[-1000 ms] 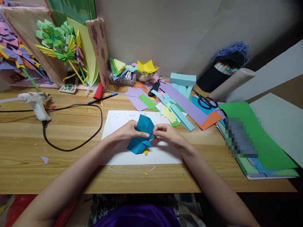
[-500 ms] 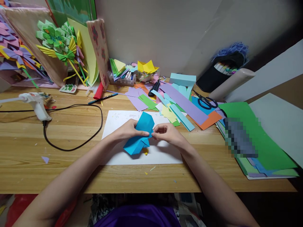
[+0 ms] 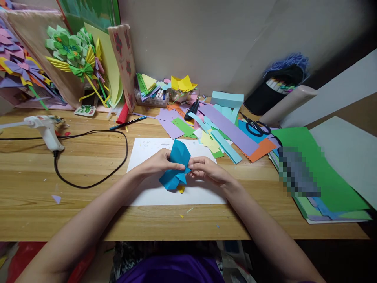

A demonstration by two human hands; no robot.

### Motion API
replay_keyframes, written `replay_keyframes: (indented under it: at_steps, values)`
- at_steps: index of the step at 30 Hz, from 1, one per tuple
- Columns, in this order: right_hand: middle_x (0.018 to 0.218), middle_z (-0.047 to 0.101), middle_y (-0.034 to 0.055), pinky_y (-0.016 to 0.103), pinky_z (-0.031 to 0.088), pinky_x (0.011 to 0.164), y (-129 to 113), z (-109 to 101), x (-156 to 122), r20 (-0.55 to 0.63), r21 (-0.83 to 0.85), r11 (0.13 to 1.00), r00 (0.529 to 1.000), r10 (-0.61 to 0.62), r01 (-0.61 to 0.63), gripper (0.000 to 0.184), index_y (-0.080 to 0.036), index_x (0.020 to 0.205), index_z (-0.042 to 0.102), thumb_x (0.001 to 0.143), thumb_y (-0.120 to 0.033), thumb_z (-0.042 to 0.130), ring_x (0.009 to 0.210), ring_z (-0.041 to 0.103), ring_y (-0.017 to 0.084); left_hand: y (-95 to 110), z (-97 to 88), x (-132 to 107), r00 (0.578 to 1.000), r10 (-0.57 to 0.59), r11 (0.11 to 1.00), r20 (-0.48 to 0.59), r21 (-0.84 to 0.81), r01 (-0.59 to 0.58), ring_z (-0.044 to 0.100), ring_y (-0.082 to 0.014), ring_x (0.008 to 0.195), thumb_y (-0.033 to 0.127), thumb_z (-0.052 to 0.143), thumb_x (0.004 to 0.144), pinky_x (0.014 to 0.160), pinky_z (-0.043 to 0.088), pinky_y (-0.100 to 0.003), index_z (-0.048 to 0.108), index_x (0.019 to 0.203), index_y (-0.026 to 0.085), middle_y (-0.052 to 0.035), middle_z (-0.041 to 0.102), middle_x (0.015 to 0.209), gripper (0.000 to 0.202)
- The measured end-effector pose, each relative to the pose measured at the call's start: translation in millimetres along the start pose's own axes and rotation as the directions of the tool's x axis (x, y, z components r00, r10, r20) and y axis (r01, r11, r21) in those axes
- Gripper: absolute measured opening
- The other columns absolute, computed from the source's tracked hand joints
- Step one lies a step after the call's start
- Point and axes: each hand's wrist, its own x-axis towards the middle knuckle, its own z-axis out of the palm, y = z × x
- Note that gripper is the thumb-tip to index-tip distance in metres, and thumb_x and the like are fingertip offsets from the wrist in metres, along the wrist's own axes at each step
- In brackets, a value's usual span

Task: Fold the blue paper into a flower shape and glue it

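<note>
A folded piece of blue paper is held just above a white sheet. My left hand grips it from the left, thumb across the front and the other fingers hidden behind. At the paper's right edge, the fingertips of my right hand pinch a small folded point. The lower part of the blue paper spreads into creased flaps. A small yellow piece shows just under it, on the white sheet.
Left lies a white glue gun with a looping black cord. Behind the sheet are a pen, paper scraps, a black cutter and scissors. Green paper tops a stack at right.
The blue paper has tilted, its lower flap shifting right and up. The fingers of my right hand have straightened somewhat at its edge, and the hand sits slightly lower.
</note>
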Motion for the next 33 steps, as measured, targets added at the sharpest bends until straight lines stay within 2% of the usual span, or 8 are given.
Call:
replay_keyframes:
  at_steps: [4, 8, 14, 18, 23, 27, 33]
  values:
    - [0.067, 0.061, -0.0004, 0.025, 0.043, 0.061, -7, 2, -5, -0.091, -0.252, 0.953, 0.976, -0.196, 0.168, 0.021, -0.017, 0.073, 0.062, 0.062, -0.03, 0.075, 0.062, 0.055, 0.01, 0, -1.7, 1, 0.993, -0.012, 0.996, -0.12, 0.082, 0.022, 0.058, -0.0125, 0.062, 0.041, 0.071, 0.065, 0.057, 0.047, -0.023, 0.065, 0.077, 0.012, -0.0039, 0.066, 0.073, 0.032]
    - [0.068, 0.062, 0.0007, 0.025, 0.042, 0.06, -8, 5, -5, -0.175, -0.362, 0.915, 0.951, -0.256, 0.179, 0.024, -0.016, 0.07, 0.062, 0.059, -0.033, 0.076, 0.062, 0.055, 0.011, 2, -0.4, 1, 0.98, -0.009, 0.993, -0.197, 0.115, 0.032, 0.057, -0.0131, 0.061, 0.044, 0.071, 0.063, 0.054, 0.045, -0.024, 0.062, 0.075, 0.012, -0.0026, 0.063, 0.07, 0.035]
    - [0.065, 0.063, 0.0027, 0.025, 0.042, 0.058, -8, 3, -4, -0.146, -0.332, 0.933, 0.97, -0.196, 0.139, 0.023, -0.016, 0.071, 0.067, 0.068, -0.039, 0.069, 0.058, 0.054, 0.01, 4, 0.2, 1, 0.974, 0.029, 0.993, -0.223, 0.119, -0.002, 0.055, -0.0121, 0.062, 0.042, 0.071, 0.063, 0.056, 0.045, -0.024, 0.061, 0.078, 0.012, -0.0033, 0.062, 0.073, 0.035]
    - [0.065, 0.063, 0.0023, 0.024, 0.042, 0.057, -8, 3, -4, -0.187, -0.265, 0.962, 0.975, -0.118, 0.065, 0.022, -0.017, 0.069, 0.068, 0.066, -0.039, 0.072, 0.058, 0.054, 0.009, 3, 0.3, 1, 0.973, 0.022, 0.989, -0.231, 0.147, 0.013, 0.054, -0.0117, 0.06, 0.043, 0.07, 0.064, 0.053, 0.043, -0.023, 0.06, 0.074, 0.012, -0.0028, 0.061, 0.07, 0.035]
    - [0.057, 0.058, -0.0005, 0.022, 0.038, 0.052, -3, 1, -2, -0.166, -0.26, 0.965, 0.983, -0.081, 0.036, 0.022, -0.017, 0.062, 0.067, 0.065, -0.038, 0.073, 0.053, 0.05, 0.007, 4, 2.1, 0, 0.97, 0.02, 0.97, -0.243, 0.241, 0.041, 0.048, -0.0098, 0.053, 0.047, 0.07, 0.063, 0.049, 0.038, -0.022, 0.059, 0.068, 0.012, 0.0006, 0.055, 0.062, 0.037]
    - [0.063, 0.06, 0.0001, 0.022, 0.039, 0.054, -3, -5, -2, -0.152, -0.265, 0.964, 0.988, -0.033, -0.008, 0.021, -0.019, 0.067, 0.069, 0.062, -0.038, 0.075, 0.057, 0.052, 0.008, 5, 2.5, 0, 0.968, 0.005, 0.97, -0.252, 0.238, 0.057, 0.047, -0.01, 0.052, 0.046, 0.069, 0.062, 0.047, 0.036, -0.022, 0.059, 0.07, 0.012, 0.0005, 0.055, 0.061, 0.037]
    - [0.065, 0.063, 0.0012, 0.024, 0.042, 0.059, -7, -9, -1, -0.154, -0.188, 0.982, 0.986, -0.063, 0.033, 0.021, -0.019, 0.068, 0.071, 0.06, -0.037, 0.077, 0.058, 0.053, 0.009, 4, 2.8, 0, 0.972, 0.016, 0.974, -0.235, 0.222, 0.038, 0.049, -0.0108, 0.054, 0.046, 0.069, 0.063, 0.05, 0.038, -0.023, 0.06, 0.072, 0.012, -0.0002, 0.056, 0.063, 0.036]
